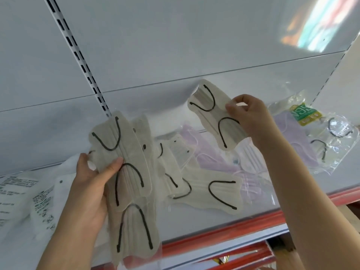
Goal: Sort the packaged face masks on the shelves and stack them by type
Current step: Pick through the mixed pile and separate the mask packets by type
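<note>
My left hand [91,184] grips a fanned stack of beige masks with black ear loops [126,172], each in clear wrap, held upright over the shelf's front. My right hand [247,117] pinches one more beige black-looped mask [212,115] by its edge, raised above the shelf. Loose on the shelf between the hands lie further beige masks [218,193] and pale purple masks [216,158]. At the right sits a purple mask pack with a green and yellow label [303,115] and a clear pack with black loops [335,141].
White printed packages [25,195] lie on the shelf at the left. The white shelf [194,227] has a red front rail [233,228]. A slotted upright [81,61] runs up the white back panel. A lower shelf shows at the bottom right.
</note>
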`<state>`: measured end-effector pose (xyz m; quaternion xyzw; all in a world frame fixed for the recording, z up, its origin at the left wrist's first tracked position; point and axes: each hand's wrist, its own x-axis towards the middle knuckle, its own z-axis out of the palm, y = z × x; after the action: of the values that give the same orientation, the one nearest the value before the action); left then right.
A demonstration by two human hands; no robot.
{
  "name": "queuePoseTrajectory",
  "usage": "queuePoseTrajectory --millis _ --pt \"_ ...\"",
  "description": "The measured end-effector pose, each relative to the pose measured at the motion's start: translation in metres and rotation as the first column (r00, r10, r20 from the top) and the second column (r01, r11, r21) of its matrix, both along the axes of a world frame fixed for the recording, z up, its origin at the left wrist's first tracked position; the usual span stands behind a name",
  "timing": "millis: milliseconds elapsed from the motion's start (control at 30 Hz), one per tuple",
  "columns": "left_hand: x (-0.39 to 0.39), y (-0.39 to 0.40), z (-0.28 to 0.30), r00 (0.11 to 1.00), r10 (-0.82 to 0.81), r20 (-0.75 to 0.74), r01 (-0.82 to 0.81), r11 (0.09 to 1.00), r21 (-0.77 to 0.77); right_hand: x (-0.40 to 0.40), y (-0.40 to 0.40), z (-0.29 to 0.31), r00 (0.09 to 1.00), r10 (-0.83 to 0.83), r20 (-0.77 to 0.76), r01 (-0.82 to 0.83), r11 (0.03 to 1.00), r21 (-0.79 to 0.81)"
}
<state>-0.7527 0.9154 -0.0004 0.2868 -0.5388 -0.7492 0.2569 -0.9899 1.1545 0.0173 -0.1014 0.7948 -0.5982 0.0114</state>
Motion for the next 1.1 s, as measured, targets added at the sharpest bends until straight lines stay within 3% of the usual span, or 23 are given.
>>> queuePoseTrajectory --millis 67,167,333,467,533,567,600,633,667,700,767,833,933,1100 --pt "-0.001 -0.001 0.002 0.994 -0.101 -0.051 0.105 0.991 0.083 0.019 -0.007 0.012 0.993 -0.055 -0.107 0.061 0.996 0.058" --pt "-0.009 0.004 0.001 0.969 -0.228 -0.091 0.241 0.952 0.19 0.071 -0.039 0.016 0.979 0.111 -0.169 -0.1 0.992 0.071" --pt "-0.023 0.006 -0.001 0.957 -0.19 -0.219 0.24 0.942 0.235 0.147 -0.088 -0.006 0.934 0.358 0.026 -0.347 0.92 -0.183" --pt "-0.018 -0.002 -0.003 0.956 -0.247 -0.16 0.282 0.925 0.256 0.143 -0.092 -0.017 0.875 0.474 0.097 -0.445 0.867 -0.223" --pt "-0.017 -0.003 -0.004 0.966 -0.232 -0.116 0.252 0.942 0.222 0.127 -0.084 -0.033 0.921 0.385 0.06 -0.384 0.923 -0.022" --pt "-0.017 -0.004 -0.004 0.976 -0.2 -0.085 0.214 0.954 0.209 0.118 -0.075 -0.042 0.957 0.291 0.011 -0.286 0.93 0.23" --pt "-0.017 -0.007 -0.006 0.985 -0.163 -0.057 0.171 0.964 0.203 0.11 -0.064 -0.051 0.976 0.215 -0.04 -0.162 0.834 0.528" --pt "-0.018 -0.009 -0.008 0.991 -0.133 -0.031 0.137 0.97 0.203 0.107 -0.051 -0.056 0.982 0.181 -0.057 -0.082 0.678 0.73" --pt "-0.018 -0.011 -0.01 0.993 -0.115 -0.003 0.113 0.972 0.207 0.106 -0.04 -0.061 0.987 0.158 -0.031 -0.065 0.566 0.822" --pt "-0.018 -0.013 -0.013 0.994 -0.106 0.024 0.098 0.971 0.216 0.106 -0.032 -0.062 0.99 0.138 0.005 -0.076 0.516 0.853" --pt "-0.019 -0.015 -0.018 0.993 -0.093 0.071 0.073 0.965 0.25 0.101 -0.026 -0.063 0.992 0.08 0.093 -0.122 0.558 0.821" --pt "-0.021 -0.014 -0.025 0.991 -0.097 0.095 0.066 0.956 0.286 0.096 -0.023 -0.063 0.989 0.027 0.143 -0.119 0.711 0.694" --pt "-0.024 -0.012 -0.031 0.991 -0.065 0.114 0.029 0.954 0.297 0.083 -0.008 -0.057 0.997 -0.031 0.076 -0.01 0.87 0.493" --pt "-0.026 -0.004 -0.028 0.994 0.009 0.108 -0.039 0.96 0.278 0.04 0.034 -0.032 0.992 -0.121 -0.025 0.121 0.907 0.403"
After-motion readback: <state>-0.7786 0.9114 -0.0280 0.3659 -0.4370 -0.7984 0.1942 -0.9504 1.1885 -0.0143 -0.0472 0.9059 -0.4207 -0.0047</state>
